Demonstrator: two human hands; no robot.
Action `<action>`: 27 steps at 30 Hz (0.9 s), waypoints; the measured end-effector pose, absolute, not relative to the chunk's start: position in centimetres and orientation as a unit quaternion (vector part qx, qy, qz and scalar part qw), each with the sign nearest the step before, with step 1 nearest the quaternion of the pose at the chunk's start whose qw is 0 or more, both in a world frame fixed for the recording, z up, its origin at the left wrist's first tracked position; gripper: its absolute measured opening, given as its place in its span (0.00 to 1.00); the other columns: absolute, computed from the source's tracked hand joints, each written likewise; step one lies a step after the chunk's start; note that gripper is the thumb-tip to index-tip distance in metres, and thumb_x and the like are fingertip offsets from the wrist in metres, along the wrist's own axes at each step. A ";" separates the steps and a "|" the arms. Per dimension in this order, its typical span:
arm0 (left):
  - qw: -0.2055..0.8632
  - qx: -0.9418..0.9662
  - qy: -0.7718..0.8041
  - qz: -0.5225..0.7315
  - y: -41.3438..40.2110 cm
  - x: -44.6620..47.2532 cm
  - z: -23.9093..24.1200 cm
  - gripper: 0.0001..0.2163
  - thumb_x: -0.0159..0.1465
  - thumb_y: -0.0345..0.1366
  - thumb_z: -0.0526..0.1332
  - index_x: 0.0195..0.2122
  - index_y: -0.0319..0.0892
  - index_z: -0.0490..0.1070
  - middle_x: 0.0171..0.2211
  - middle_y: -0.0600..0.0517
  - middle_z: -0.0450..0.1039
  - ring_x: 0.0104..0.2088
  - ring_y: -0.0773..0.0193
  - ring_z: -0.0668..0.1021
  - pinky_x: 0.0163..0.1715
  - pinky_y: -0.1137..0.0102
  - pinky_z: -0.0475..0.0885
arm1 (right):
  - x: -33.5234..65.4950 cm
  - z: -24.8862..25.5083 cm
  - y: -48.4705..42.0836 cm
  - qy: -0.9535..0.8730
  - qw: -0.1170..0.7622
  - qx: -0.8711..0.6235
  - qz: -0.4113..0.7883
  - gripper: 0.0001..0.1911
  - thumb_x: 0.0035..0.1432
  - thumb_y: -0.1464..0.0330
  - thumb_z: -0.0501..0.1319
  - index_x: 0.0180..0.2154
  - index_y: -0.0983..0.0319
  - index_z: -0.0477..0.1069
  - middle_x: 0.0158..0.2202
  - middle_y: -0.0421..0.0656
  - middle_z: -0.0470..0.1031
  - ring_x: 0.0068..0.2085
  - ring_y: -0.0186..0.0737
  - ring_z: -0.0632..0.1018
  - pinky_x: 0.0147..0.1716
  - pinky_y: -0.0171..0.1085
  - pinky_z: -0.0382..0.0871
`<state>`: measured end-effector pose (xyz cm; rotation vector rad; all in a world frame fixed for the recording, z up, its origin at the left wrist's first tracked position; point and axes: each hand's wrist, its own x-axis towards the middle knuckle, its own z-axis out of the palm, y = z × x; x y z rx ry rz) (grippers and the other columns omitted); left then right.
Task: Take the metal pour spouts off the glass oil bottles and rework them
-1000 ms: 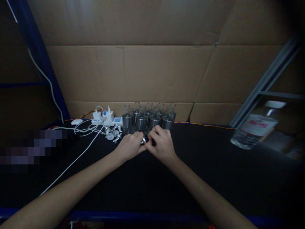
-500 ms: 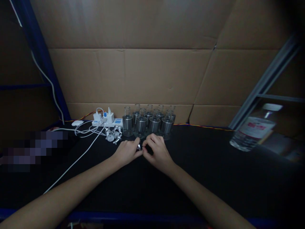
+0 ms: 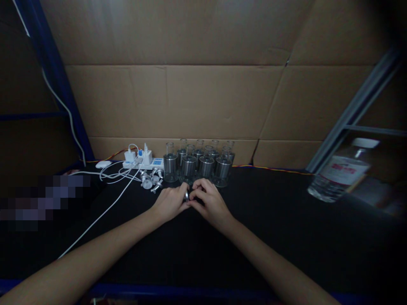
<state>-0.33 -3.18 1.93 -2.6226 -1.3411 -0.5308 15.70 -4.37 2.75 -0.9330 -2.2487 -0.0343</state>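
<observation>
My left hand and my right hand meet on the black table top, fingers curled. Between their fingertips sits a small shiny metal part, gripped from both sides. Just behind the hands stands a cluster of several glass bottles with metal sleeves. A few small silver-and-white parts lie to the left of the hands.
A white power strip with plugs and white cables lies at the back left. A clear plastic water bottle stands at the right. Cardboard sheets wall the back. A blue frame post rises at the left.
Both hands have drawn slightly back from the bottles toward me while keeping the small metal part between them. The right hand's fingers have closed more over it.
</observation>
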 end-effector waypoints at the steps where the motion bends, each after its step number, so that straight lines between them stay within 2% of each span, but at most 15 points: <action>1: 0.073 -0.876 -0.442 -0.177 -3.1 -0.4 1.9 0.12 0.59 0.44 0.50 0.37 0.41 0.54 0.31 0.50 0.71 0.32 0.58 0.76 0.26 0.69 0.67 | 15.7 2.8 -4.4 -0.869 0.343 -0.355 -0.009 0.03 0.48 0.71 0.59 0.27 0.61 0.65 0.35 0.42 0.61 0.38 0.38 0.63 0.36 0.38 0.58; 11: 0.104 -0.912 -0.369 -0.144 -2.2 -0.6 2.1 0.11 0.57 0.43 0.52 0.35 0.40 0.58 0.26 0.51 0.71 0.26 0.59 0.76 0.24 0.71 0.67 | 16.1 4.2 -4.6 -0.882 0.341 -0.286 0.156 0.04 0.51 0.74 0.55 0.26 0.62 0.61 0.33 0.41 0.58 0.35 0.33 0.64 0.34 0.34 0.61; 18: 0.117 -0.919 -0.332 -0.177 -1.9 -1.1 2.4 0.11 0.58 0.43 0.51 0.34 0.40 0.59 0.24 0.53 0.70 0.25 0.63 0.75 0.23 0.74 0.65 | 15.4 4.3 -5.2 -0.857 0.390 -0.285 0.180 0.05 0.52 0.73 0.52 0.25 0.62 0.58 0.31 0.41 0.57 0.33 0.33 0.63 0.32 0.33 0.61; 27: 0.171 -0.906 -0.318 -0.223 -1.9 -0.7 3.1 0.13 0.60 0.44 0.46 0.34 0.38 0.59 0.23 0.52 0.70 0.25 0.64 0.75 0.23 0.73 0.66 | 15.1 4.0 -5.2 -0.798 0.480 -0.300 0.207 0.06 0.52 0.70 0.53 0.24 0.61 0.60 0.31 0.41 0.57 0.35 0.35 0.63 0.34 0.35 0.60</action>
